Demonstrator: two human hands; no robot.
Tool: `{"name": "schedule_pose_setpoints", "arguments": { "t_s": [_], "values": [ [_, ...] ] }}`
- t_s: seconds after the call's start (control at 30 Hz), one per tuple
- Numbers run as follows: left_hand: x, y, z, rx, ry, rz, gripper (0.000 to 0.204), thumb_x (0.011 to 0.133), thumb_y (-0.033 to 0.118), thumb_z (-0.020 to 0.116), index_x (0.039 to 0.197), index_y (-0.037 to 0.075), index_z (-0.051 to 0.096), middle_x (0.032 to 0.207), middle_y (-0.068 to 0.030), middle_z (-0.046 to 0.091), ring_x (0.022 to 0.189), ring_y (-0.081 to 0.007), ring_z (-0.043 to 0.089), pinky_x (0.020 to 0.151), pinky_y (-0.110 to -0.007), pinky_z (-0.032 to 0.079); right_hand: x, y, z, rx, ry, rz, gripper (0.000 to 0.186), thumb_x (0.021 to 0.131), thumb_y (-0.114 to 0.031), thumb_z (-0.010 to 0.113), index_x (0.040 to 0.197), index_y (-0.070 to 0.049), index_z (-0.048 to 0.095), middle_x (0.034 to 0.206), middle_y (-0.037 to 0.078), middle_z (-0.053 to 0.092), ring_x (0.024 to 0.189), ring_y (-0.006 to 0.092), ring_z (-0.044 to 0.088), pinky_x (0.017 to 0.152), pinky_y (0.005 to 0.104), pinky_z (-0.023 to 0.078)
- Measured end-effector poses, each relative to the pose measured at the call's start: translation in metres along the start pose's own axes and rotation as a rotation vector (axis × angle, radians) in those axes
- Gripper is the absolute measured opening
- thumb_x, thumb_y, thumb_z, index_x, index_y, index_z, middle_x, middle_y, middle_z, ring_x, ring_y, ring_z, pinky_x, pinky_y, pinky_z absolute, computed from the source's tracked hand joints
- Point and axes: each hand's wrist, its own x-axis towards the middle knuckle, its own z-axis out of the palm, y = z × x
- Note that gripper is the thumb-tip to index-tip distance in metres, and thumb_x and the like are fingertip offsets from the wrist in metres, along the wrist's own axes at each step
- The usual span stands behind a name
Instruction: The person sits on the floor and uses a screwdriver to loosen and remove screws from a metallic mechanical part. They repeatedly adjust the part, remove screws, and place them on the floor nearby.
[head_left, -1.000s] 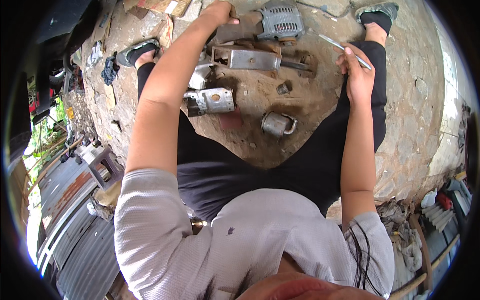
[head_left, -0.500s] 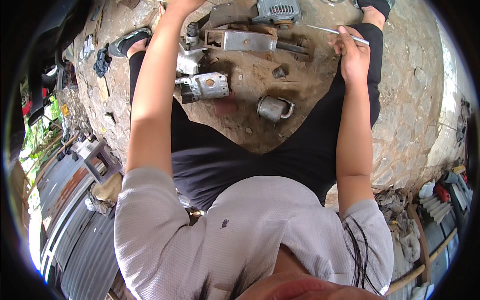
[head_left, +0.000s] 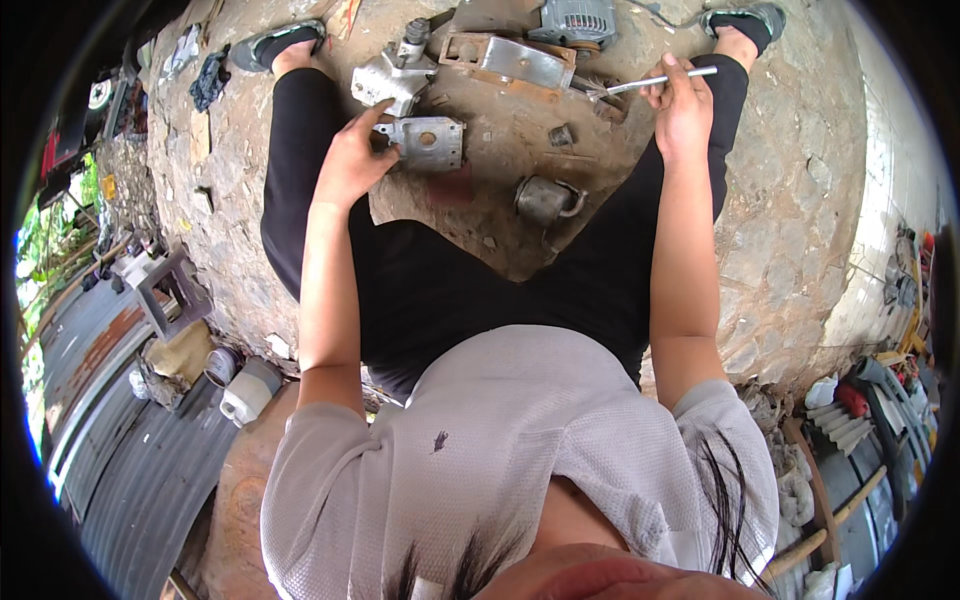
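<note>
My left hand (head_left: 352,160) is at the left end of a silvery metal housing (head_left: 428,143) with a round hole in its face. Its thumb and fingers are spread about that end; I cannot see a firm grip. My right hand (head_left: 682,108) is closed round a slim silvery rod (head_left: 655,80), above my right knee. The rod's far tip points left, near a metal block assembly (head_left: 522,62). Another cast metal part (head_left: 395,78) lies just beyond the housing. A metal mug (head_left: 545,200) with a handle is on the ground between my legs.
A grey finned motor housing (head_left: 575,22) sits at the far side, with a small dark metal piece (head_left: 562,134) nearer. My feet and black-trousered legs frame the stone ground. Corrugated sheets (head_left: 160,450) and a white jug (head_left: 250,390) are at left; rubble and wood lie at right.
My left hand has come back from the far edge to the metal housing. My right hand still holds the rod, now with its tip lower, by the block assembly. The view has shifted slightly.
</note>
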Motion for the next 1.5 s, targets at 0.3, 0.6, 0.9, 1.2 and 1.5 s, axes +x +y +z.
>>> {"name": "schedule_pose_setpoints", "arguments": {
  "t_s": [0.3,0.6,0.9,1.2,1.5],
  "values": [
    [0.007,-0.06,0.058,0.057,-0.395,0.038,0.057,0.088,0.025,0.078,0.138,0.005,0.061,0.12,-0.0195,0.073,0.113,-0.0332,0.069,0.1,-0.04,0.052,-0.116,0.048,-0.007,-0.737,-0.275,0.208,0.03,0.096,-0.029,0.074,0.116,-0.006,0.076,0.096,0.01,0.076,0.083,0.0174,0.067,0.082,0.0322,0.052],
    [0.002,-0.098,0.102,0.256,-0.419,0.227,0.056,0.089,0.034,0.077,0.138,0.011,0.064,0.121,-0.021,0.072,0.115,-0.0393,0.067,0.102,-0.044,0.05,-0.138,0.025,0.031,-1.217,-0.539,0.077,0.034,0.098,-0.036,0.066,0.123,-0.013,0.074,0.117,0.022,0.073,0.113,0.0383,0.068,0.098,0.0408,0.052],
    [-0.021,-0.079,0.079,0.183,-0.557,0.051,0.056,0.094,0.042,0.07,0.141,0.012,0.06,0.127,-0.0239,0.068,0.122,-0.0399,0.063,0.105,-0.045,0.048,-0.12,0.106,0.006,-1.271,-0.441,0.269,0.034,0.096,-0.038,0.067,0.12,-0.016,0.076,0.118,0.022,0.072,0.115,0.0397,0.066,0.1,0.0433,0.051],
    [0.003,-0.08,0.099,0.201,-0.58,0.017,0.057,0.095,0.045,0.07,0.141,0.013,0.06,0.134,-0.0219,0.065,0.125,-0.0404,0.061,0.108,-0.045,0.047,-0.1,0.138,0.007,-1.236,-0.42,0.345,0.03,0.095,-0.036,0.066,0.114,-0.017,0.078,0.111,0.022,0.073,0.108,0.0397,0.068,0.095,0.0452,0.054],
    [0.017,-0.071,0.114,0.196,-0.599,0.026,0.057,0.096,0.045,0.069,0.141,0.011,0.06,0.137,-0.0212,0.064,0.127,-0.04,0.06,0.108,-0.044,0.047,-0.095,0.149,-0.012,-1.214,-0.362,0.35,0.03,0.094,-0.037,0.065,0.115,-0.019,0.078,0.103,0.022,0.074,0.103,0.0407,0.069,0.092,0.0464,0.054]
  ]
}}
